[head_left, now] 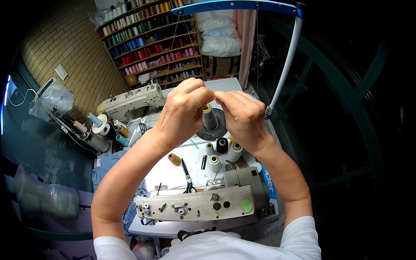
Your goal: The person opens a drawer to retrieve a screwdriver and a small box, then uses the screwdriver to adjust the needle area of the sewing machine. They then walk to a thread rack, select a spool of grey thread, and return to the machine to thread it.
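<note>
Both my hands are raised above the sewing table, fingertips meeting in a pinch. My left hand point(184, 106) is closed, its thumb and index finger pressed together. Against it, my right hand point(245, 117) is closed the same way. Whatever lies between the fingertips is too fine to make out. Just below and between the hands a grey thread cone point(209, 119) stands upright on a dark round base point(221, 131). Closer to me is a cream sewing machine point(195, 204). Black-handled scissors point(187, 173) lie behind it, beside an orange-brown thread spool point(174, 159).
White thread cones point(214, 164) and a black spool point(222, 145) stand right of the scissors. A blue overhead bar point(234, 5) on a white pole point(289, 56) carries thin threads. Another sewing machine point(134, 100) and a thread rack point(151, 52) are farther back. Denim point(104, 171) hangs at left.
</note>
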A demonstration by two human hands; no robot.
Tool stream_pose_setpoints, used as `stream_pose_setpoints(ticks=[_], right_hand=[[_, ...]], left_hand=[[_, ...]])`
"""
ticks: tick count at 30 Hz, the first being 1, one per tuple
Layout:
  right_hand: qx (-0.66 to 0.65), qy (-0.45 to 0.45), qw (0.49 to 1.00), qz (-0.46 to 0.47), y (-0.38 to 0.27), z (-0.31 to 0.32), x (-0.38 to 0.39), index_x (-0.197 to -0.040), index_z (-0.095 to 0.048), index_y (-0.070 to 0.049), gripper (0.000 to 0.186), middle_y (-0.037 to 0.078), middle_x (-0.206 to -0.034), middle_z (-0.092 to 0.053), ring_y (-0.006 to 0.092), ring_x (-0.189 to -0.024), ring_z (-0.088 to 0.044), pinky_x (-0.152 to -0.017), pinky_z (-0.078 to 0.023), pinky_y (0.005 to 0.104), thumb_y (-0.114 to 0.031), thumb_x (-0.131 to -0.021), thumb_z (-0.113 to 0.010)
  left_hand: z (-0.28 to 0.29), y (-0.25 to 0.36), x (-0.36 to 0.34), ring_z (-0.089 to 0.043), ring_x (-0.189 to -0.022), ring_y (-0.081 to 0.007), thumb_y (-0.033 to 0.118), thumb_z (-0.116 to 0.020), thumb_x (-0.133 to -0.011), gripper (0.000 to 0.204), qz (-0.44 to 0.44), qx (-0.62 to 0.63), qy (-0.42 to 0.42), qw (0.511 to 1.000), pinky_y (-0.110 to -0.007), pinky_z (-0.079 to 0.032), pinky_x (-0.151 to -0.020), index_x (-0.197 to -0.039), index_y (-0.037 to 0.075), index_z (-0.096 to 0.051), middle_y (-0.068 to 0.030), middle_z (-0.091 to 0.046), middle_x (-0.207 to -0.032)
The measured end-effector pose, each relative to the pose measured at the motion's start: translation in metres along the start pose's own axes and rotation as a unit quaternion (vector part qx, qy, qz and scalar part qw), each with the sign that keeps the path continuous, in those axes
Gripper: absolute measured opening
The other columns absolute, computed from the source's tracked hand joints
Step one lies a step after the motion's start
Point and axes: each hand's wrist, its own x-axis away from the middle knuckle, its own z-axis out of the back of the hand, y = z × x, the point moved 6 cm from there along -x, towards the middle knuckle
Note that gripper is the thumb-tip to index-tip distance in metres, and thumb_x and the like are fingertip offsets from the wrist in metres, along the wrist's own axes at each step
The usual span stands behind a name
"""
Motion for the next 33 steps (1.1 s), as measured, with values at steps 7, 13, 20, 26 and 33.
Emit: stream_pose_setpoints(ticks=[7,13,20,26,33], right_hand=[[-0.195,0.017,0.967,-0.163,0.017,-0.003,-0.006,-0.084,-0.069,0.000,0.005,0.014,-0.088,-0.073,0.0225,-0.079,-0.072,-0.065,-0.056,0.0279,-0.001,-0.081,-0.073],[-0.612,0.043,0.668,-0.422,0.042,-0.015,0.012,-0.093,-0.068,-0.001,0.007,0.015,-0.107,-0.072,0.0185,-0.096,-0.071,-0.053,-0.049,0.0173,-0.008,-0.091,-0.069],[-0.429,0.010,0.786,-0.445,0.035,0.002,0.044,-0.092,-0.069,-0.001,0.015,0.012,-0.105,-0.073,0.0147,-0.089,-0.070,-0.051,-0.044,0.0170,-0.016,-0.089,-0.072],[-0.291,-0.027,0.859,-0.420,-0.045,0.011,0.081,-0.126,-0.058,0.001,0.040,0.010,-0.120,-0.066,0.0152,-0.105,-0.066,-0.064,-0.054,0.0195,0.005,-0.087,-0.066],[-0.298,-0.394,0.520,-0.697,-0.198,0.004,0.347,-0.099,-0.069,0.001,0.015,0.006,-0.079,-0.071,0.0095,-0.067,-0.066,-0.054,-0.050,0.0229,-0.013,-0.094,-0.065]], left_hand=[[0.003,-0.005,0.000,-0.057,-0.063,-0.0257,-0.012,-0.066,-0.077,0.014,0.039,0.017,0.034,0.999,-0.032,-0.045,-0.055,-0.086,-0.002,-0.064,-0.0117,-0.057,-0.076],[0.003,-0.002,0.003,-0.056,-0.060,-0.0241,-0.013,-0.065,-0.077,0.013,0.057,0.023,0.047,0.997,-0.031,-0.044,-0.055,-0.084,-0.003,-0.063,-0.0115,-0.056,-0.073],[0.012,0.009,-0.003,-0.059,-0.066,-0.0273,-0.013,-0.064,-0.074,0.015,0.009,-0.037,0.065,0.997,-0.034,-0.047,-0.058,-0.084,-0.002,-0.063,-0.0130,-0.058,-0.076],[0.033,0.012,0.041,-0.067,-0.098,-0.0363,-0.015,-0.063,-0.078,0.047,0.040,-0.032,-0.003,0.999,-0.036,-0.057,-0.078,-0.119,0.007,-0.066,-0.0183,-0.065,-0.116],[0.122,0.006,0.219,-0.065,-0.073,-0.0310,-0.018,-0.054,-0.067,0.032,0.066,-0.031,-0.020,0.997,-0.033,-0.051,-0.061,-0.094,-0.003,-0.063,-0.0173,-0.066,-0.093]])
